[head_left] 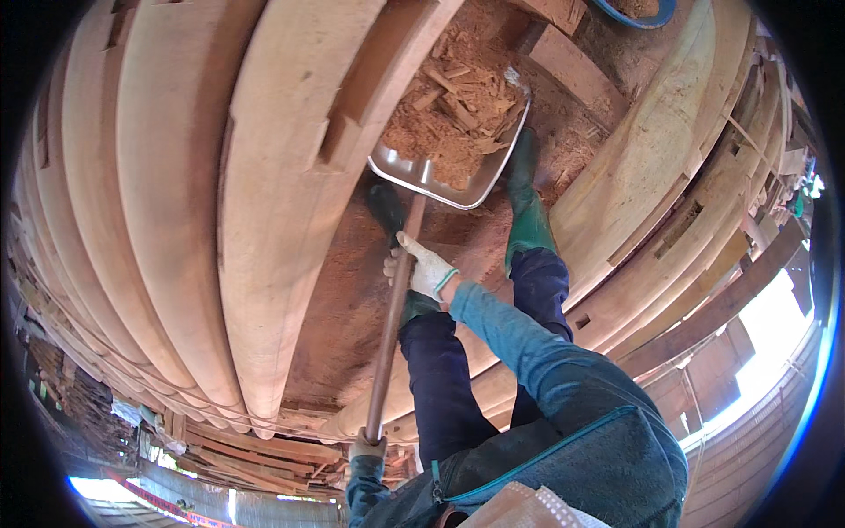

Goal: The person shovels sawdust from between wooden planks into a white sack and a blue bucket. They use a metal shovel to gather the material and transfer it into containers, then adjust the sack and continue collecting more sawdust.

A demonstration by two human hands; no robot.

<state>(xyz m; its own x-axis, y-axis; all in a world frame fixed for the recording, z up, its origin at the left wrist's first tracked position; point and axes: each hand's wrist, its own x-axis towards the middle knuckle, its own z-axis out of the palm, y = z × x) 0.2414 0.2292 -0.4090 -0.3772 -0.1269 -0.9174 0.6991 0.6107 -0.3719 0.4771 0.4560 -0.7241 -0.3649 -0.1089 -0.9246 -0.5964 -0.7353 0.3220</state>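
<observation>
A shovel with a long brown handle point(388, 339) slants up the middle of the view. Its wide metal scoop point(477, 195) is heaped with sawdust and wood chips point(458, 119). My right hand point(427, 267), in a white glove, wraps round the handle a little below the scoop. At the handle's near end my left hand point(367, 446), also gloved, closes on the shaft; its fingers are partly hidden. The scoop lies between my green boots point(525, 211), low over the brown floor, and I cannot tell whether it touches it.
Large shaped timbers point(282, 176) with cut slots stand close on the left. More long timbers point(638, 189) line the right side. Beyond the scoop lie wood blocks point(576, 70) and loose sawdust. A blue round rim point(647, 19) shows at the top edge.
</observation>
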